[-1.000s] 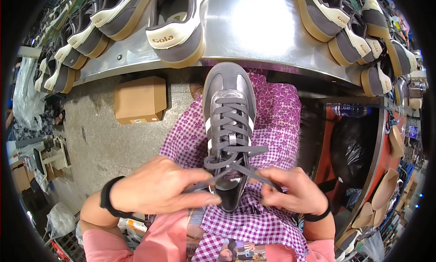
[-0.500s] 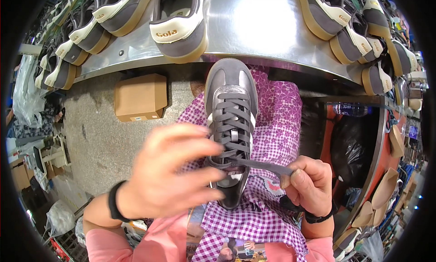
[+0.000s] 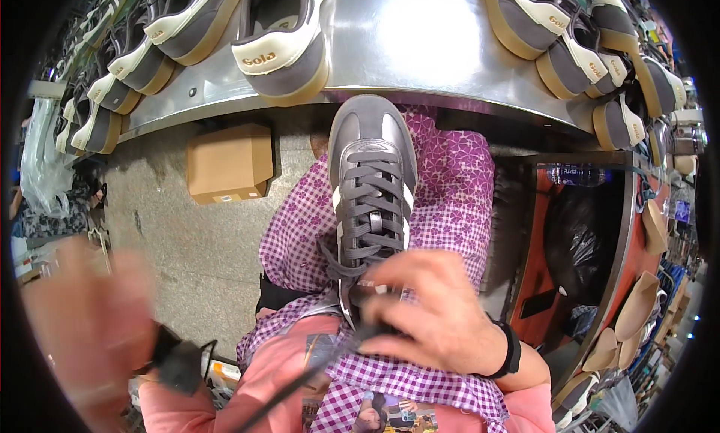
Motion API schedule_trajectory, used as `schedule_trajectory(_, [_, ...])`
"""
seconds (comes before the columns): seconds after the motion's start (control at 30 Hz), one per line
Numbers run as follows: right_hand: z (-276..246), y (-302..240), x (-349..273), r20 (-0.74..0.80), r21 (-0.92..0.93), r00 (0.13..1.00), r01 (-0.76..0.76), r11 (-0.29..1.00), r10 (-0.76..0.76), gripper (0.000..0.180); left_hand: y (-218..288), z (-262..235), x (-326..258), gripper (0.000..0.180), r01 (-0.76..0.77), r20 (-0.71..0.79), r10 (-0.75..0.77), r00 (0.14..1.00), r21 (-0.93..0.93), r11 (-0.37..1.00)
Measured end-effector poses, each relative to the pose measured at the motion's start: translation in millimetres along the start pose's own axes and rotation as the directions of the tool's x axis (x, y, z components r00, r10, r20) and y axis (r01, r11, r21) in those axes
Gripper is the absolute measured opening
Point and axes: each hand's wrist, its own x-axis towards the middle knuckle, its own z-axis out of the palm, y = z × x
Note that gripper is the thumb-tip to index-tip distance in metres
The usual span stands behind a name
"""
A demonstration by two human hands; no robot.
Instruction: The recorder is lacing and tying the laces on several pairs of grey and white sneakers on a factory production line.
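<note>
A grey sneaker with white side stripes and dark criss-crossed laces lies toe away on my lap, over a purple checked apron. My right hand is bent over the shoe's opening, covering much of the heel end. Its fingers are closed at a dark shoelace, blurred, that stretches from the fingertips toward the lower left. Loose lace loops stick out left of the upper eyelets. Far to the left, away from the shoe, is my left hand, smeared by motion, so its fingers cannot be read.
Ahead curves a shiny metal bench, with similar shoes along it on both sides. A brown cardboard box rests on the floor at left. At right stands a reddish open cabinet holding a black plastic bag.
My left hand has swung from the laces far to the left. My right hand has moved left onto the shoe's opening. The shoe has shifted slightly left in view.
</note>
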Motion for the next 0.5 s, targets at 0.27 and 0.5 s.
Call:
schedule_trajectory(0.27, [-14, -10, -6, 0.225, 0.393, 0.857, -0.516, 0.762, 0.464, 0.023, -116, 74, 16, 0.023, 0.197, 0.142, -0.327, 0.934, 0.559, 0.805])
schedule_trajectory(0.5, [36, 5, -1, 0.189, 0.094, 0.910, -0.390, 0.916, 0.368, 0.029, -107, 67, 33, 0.020, 0.323, 0.273, -0.469, 0.840, 0.443, 0.836])
